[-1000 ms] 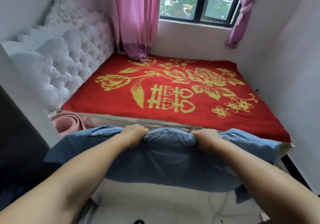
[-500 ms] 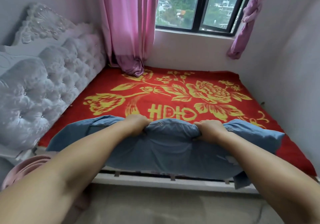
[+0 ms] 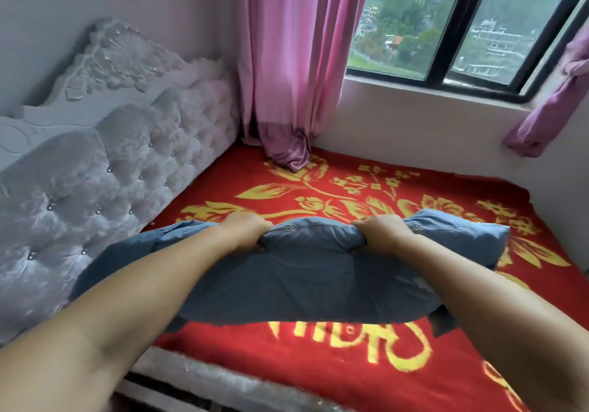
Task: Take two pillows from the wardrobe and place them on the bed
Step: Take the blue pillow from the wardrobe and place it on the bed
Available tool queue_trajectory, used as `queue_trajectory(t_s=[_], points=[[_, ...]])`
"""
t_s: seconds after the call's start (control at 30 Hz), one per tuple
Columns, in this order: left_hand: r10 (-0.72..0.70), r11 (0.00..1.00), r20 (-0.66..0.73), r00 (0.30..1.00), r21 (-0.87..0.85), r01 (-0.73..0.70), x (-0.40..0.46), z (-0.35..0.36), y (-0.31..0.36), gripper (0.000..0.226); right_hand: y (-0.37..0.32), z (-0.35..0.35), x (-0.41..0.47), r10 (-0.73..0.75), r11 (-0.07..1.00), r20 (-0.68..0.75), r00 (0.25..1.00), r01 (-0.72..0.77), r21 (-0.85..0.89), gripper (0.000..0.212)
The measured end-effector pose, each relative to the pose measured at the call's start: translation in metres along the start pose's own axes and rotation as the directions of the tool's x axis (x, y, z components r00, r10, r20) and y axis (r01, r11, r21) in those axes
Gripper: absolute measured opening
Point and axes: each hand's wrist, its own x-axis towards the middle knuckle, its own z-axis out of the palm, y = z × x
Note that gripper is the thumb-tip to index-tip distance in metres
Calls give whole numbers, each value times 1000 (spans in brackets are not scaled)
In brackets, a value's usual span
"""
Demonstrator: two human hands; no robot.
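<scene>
I am seeing the blue pillow [image 3: 306,271] hanging above the red bed cover [image 3: 318,367], gripped along its far, buttoned edge and sagging toward me. The left hand [image 3: 243,228] is bunching the fabric with its fingers [image 3: 255,236] curled tight on the pillow, and the right hand [image 3: 381,231] is doing the same a little further along that edge, fingers clamped on the cloth. Both bare forearms are reaching out from below. The tufted grey headboard [image 3: 105,169] is standing to the left of the bed, a pink curtain [image 3: 296,70] is hanging down onto the far corner of the cover, and the window [image 3: 462,29] is showing beyond it.
</scene>
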Motion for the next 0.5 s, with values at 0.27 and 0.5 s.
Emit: queue_trajectory(t_s=[0.27, 0.5], points=[[12, 1000, -24, 1000, 11, -12, 110, -32, -101, 33, 27, -28, 141, 35, 999, -46, 998, -34, 11, 47], [-45, 998, -22, 999, 44, 46, 179, -44, -149, 32, 57, -42, 234, -19, 1000, -42, 999, 18, -19, 47]])
